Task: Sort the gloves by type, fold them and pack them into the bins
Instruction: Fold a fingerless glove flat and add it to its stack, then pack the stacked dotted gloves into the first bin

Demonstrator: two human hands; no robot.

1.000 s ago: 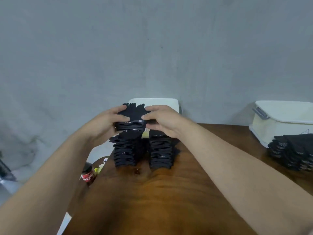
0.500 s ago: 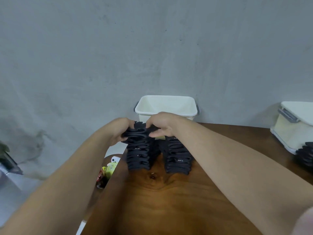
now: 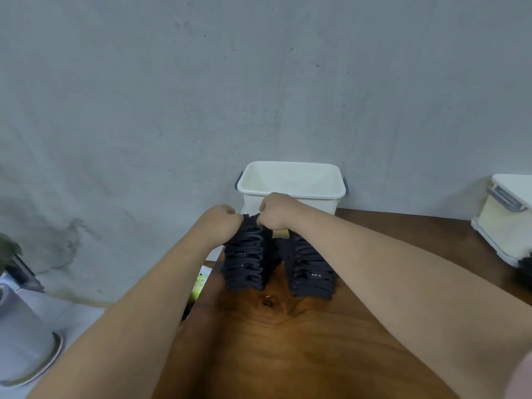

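Gripping the top of the left stack (image 3: pixel 244 256) of folded dark gloves, a person's two hands met at the far end of a wooden counter (image 3: pixel 302 349). The left hand (image 3: pixel 222 226) was curled tight against the stack's upper left edge, and the right hand (image 3: pixel 277 212) was curled at its upper right. The fingers of both were tucked in and closed on the topmost glove. How far the fingertips reached under it could not be told.

A right stack (image 3: pixel 312 272) of the same dark gloves stood just beside the first, apart from it by a narrow gap, with the right forearm passing over its far side. Both stacks rested on the counter in front of an open white bin (image 3: pixel 292 194) set against a grey wall (image 3: pixel 259 82). A second bin (image 3: pixel 506 226), cream with a grey latch, sat well apart at the counter's right edge. A yellow-green packet (image 3: pixel 199 283) showed beyond the counter's left edge, and a grey canister (image 3: pixel 24 332) stood lower left.
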